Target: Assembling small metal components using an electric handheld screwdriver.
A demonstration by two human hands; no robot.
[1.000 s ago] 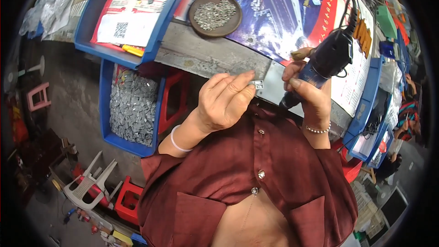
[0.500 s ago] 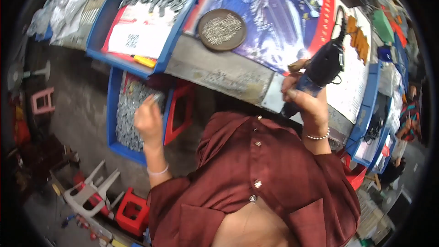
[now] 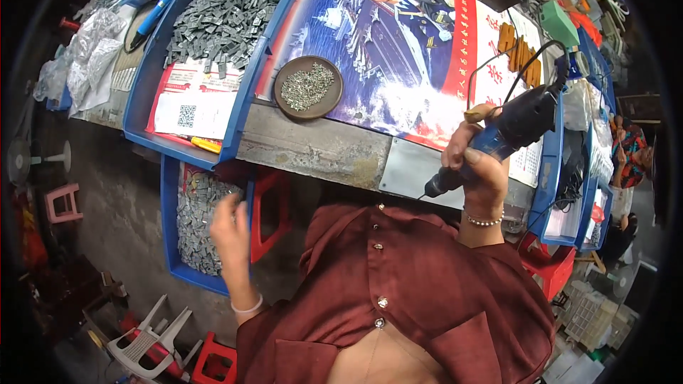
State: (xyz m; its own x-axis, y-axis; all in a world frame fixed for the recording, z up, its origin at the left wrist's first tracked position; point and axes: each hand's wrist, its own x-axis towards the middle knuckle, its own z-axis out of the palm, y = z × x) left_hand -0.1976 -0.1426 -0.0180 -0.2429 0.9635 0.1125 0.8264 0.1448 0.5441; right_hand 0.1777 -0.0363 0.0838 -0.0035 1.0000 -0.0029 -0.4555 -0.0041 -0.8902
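My right hand (image 3: 478, 171) is wrapped round a blue-and-black electric screwdriver (image 3: 514, 128), whose thin bit points down and left past the bench's front edge. Beneath it a pale metal plate (image 3: 409, 167) lies on the bench. To the left, my left hand (image 3: 231, 238) hovers over the right side of a lower blue bin (image 3: 169, 220) filled with small grey parts (image 3: 199, 235). Its fingers are loosely bent and apart, and I see nothing held in them. A round brown dish (image 3: 279, 103) of small metal screws (image 3: 307, 87) sits on the bench between the hands.
An upper blue tray (image 3: 245, 96) on the bench holds a heap of flat grey pieces (image 3: 231, 18). A printed poster (image 3: 391, 43) covers the bench behind the dish. Red stools (image 3: 270, 213) stand below the bench. A black cable (image 3: 523, 64) loops behind the screwdriver.
The view has shifted, so the bench sits lower and further left in it. My left hand's fingers have parted from a pinch above the lower bin. The right hand still grips the screwdriver.
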